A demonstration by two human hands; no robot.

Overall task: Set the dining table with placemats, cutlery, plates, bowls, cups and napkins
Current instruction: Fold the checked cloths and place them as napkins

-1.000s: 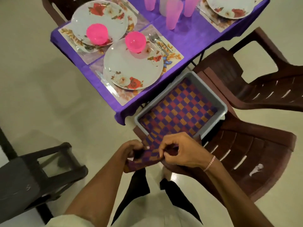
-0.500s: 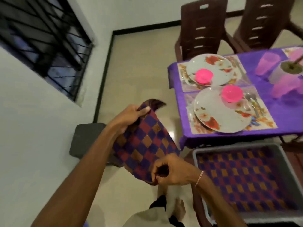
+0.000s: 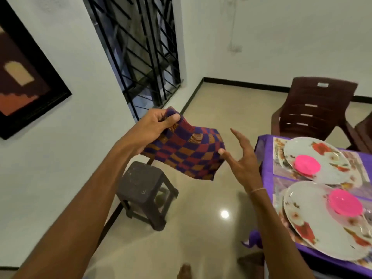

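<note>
A checked purple, red and orange napkin [image 3: 187, 152] hangs in the air left of the table. My left hand [image 3: 155, 127] pinches its upper left corner between thumb and fingers. My right hand [image 3: 241, 158] is beside the napkin's right edge with fingers spread and straight; only the thumb tip touches the cloth. On the purple-covered table [image 3: 263, 156] at the right lie floral placemats carrying two floral plates, a far plate [image 3: 332, 156] and a near plate [image 3: 314, 228], each with a pink bowl, one [image 3: 307, 165] farther and one [image 3: 345, 205] closer.
A dark plastic stool [image 3: 143, 188] stands on the tiled floor below the napkin, near the white wall. A brown plastic chair [image 3: 314, 109] stands behind the table. A barred window and a framed picture are on the left wall.
My head turned left and up, so the grey bin of napkins left the view. The napkin was lifted higher. My right hand let go of its lower corner and opened.
</note>
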